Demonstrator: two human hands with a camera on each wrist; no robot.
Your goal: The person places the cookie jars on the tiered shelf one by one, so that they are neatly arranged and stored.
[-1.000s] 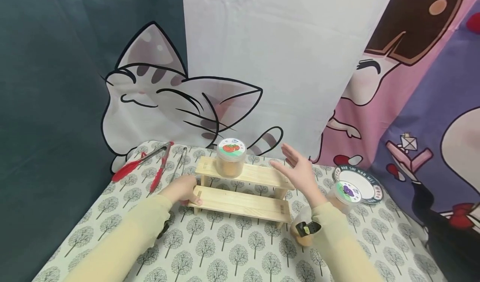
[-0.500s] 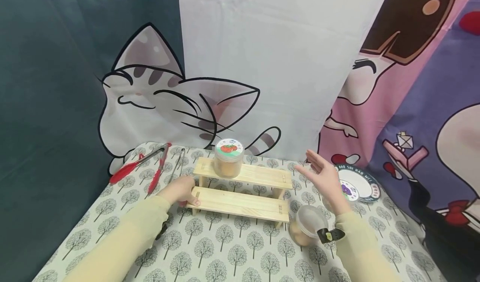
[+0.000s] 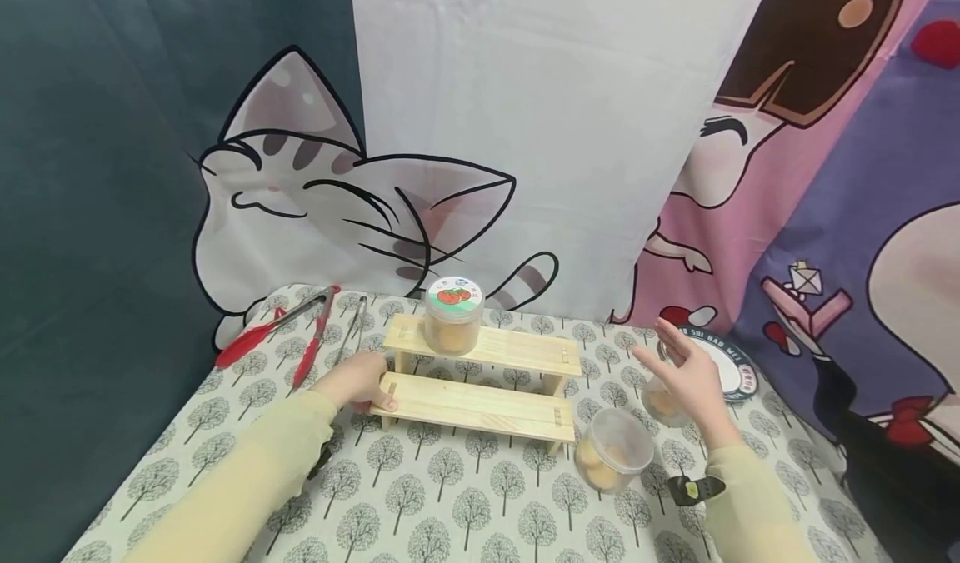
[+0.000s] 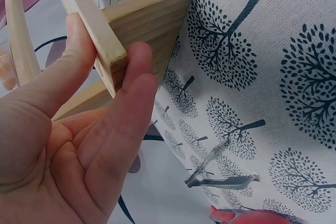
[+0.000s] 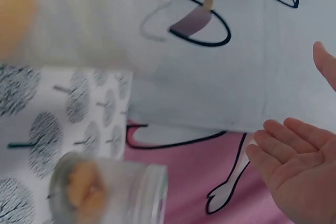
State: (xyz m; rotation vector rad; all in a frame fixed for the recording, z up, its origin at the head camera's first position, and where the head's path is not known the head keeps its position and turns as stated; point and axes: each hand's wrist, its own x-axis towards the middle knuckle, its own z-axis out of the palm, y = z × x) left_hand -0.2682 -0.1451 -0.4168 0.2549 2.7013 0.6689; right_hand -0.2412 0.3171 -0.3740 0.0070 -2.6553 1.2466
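My left hand (image 3: 362,378) grips the left end of the lower step of a two-step wooden rack (image 3: 480,409). In the left wrist view, its thumb (image 4: 79,40) lies on one face of the board and fingers on the other. On the rack's upper step stands a clear jar with a tomato label (image 3: 453,317). My right hand (image 3: 692,376) is raised with fingers straight, holding nothing. Behind it, partly hidden, is another jar (image 3: 660,403), also seen in the right wrist view with yellowish contents. A tilted-looking jar (image 3: 613,450) stands right of the rack, whether lidded I cannot tell.
Red-tipped tongs (image 3: 315,342) lie at the table's far left, with slim metal tongs (image 3: 352,326) beside them. A green-rimmed plate (image 3: 742,380) is at the back right. Printed curtains (image 3: 555,130) hang behind the table (image 3: 420,496).
My right hand has moved right, away from the rack, uncovering the jar in front and passing over the one behind. My left hand keeps its grip on the rack. The view shifts slightly.
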